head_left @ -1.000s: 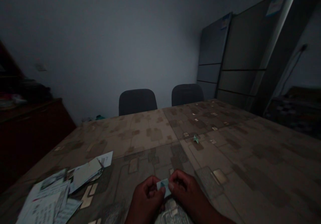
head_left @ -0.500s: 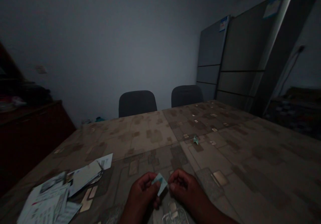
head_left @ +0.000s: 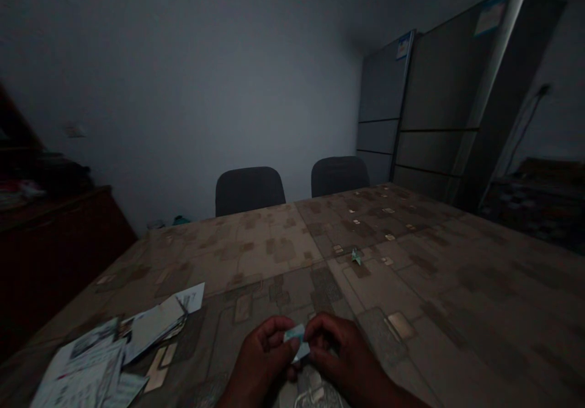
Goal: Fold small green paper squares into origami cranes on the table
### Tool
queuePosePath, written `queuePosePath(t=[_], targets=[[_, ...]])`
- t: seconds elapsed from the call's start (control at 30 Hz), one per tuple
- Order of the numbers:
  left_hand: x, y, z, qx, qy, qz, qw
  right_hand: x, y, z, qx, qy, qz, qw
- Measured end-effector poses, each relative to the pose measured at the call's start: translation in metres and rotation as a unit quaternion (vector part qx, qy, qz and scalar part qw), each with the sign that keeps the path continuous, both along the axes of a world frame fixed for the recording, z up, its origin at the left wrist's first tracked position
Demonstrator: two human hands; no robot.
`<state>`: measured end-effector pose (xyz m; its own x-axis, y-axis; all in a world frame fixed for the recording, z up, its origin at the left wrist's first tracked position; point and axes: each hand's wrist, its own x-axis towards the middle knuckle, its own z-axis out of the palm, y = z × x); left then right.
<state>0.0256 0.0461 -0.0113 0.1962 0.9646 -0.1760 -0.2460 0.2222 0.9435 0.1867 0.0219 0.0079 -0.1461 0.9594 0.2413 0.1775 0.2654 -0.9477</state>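
A small folded piece of pale green paper [head_left: 300,353] is held low at the front of the table. My left hand [head_left: 265,353] pinches it between thumb and fingers from the left. From the right, my right hand [head_left: 340,350] has its thumb and fingertips closed at the paper's right edge. Part of the paper is hidden behind my left thumb. Farther off on the patterned tablecloth stands a small green folded paper figure [head_left: 356,257], apart from both hands.
A loose pile of printed papers [head_left: 86,365] and cards lies at the table's left. Two dark chairs [head_left: 250,190] stand behind the far edge. A tall grey cabinet [head_left: 439,91] is at the back right, a reddish-brown cabinet [head_left: 59,243] at the left.
The paper has turned from a diamond-like position to a more bent, upright one. My right hand has moved left, so its fingertips now meet the paper's edge.
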Motion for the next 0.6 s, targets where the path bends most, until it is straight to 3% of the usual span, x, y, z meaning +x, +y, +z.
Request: queuePosePath(t=[0.17, 0.43, 0.6], targets=[[-0.0003, 0.0017, 0.0006, 0.030, 0.026, 0.053, 0.998, 0.0017, 0.0024, -0.0047, 0.010, -0.022, -0.011, 1.000], [-0.0019, 0.0030, -0.0043, 0.104, 0.067, 0.037, 0.992, 0.0029, 0.0049, -0.0031, 0.040, -0.039, 0.006, 0.998], [-0.0005, -0.0015, 0.0034, 0.115, 0.089, 0.025, 0.989, 0.0051, 0.0057, -0.0013, 0.054, -0.039, 0.022, 0.998]])
